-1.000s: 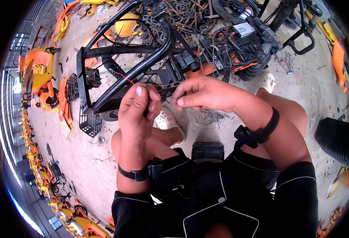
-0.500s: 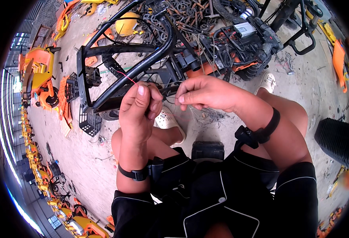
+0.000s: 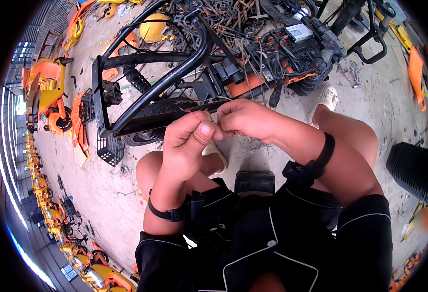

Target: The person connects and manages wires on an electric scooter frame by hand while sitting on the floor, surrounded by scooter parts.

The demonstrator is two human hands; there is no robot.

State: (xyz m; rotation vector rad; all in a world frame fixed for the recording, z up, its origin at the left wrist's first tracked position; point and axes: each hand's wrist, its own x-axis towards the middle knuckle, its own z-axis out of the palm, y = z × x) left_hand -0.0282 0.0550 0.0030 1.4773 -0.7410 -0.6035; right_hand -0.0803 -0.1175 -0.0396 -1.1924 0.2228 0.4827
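My left hand [image 3: 187,143] is closed in a pinch, thumb over the forefinger. A thin red wire [image 3: 189,112] sticks out above its fingers; its other end is hidden in the grip. My right hand [image 3: 248,120] meets the left fingertips, its fingers curled and pressed together; what they pinch is too small to make out. Both hands are in front of a black tubular vehicle frame [image 3: 160,100] with a knobbly tyre [image 3: 148,136] under it. Beyond my right hand, bundled cables and parts [image 3: 277,58] lie bared on the chassis.
A heap of rusty metal parts [image 3: 223,24] lies behind the frame, beside a yellow helmet-shaped shell [image 3: 153,29]. Orange and yellow body panels [image 3: 51,87] stand at the left. To the right is a black ribbed object [image 3: 413,173]. A dark box-shaped object [image 3: 254,182] sits between my legs.
My left hand has moved right and slightly down, bringing the red wire along, and its fingertips now meet my right hand's. The right hand has shifted only a little.
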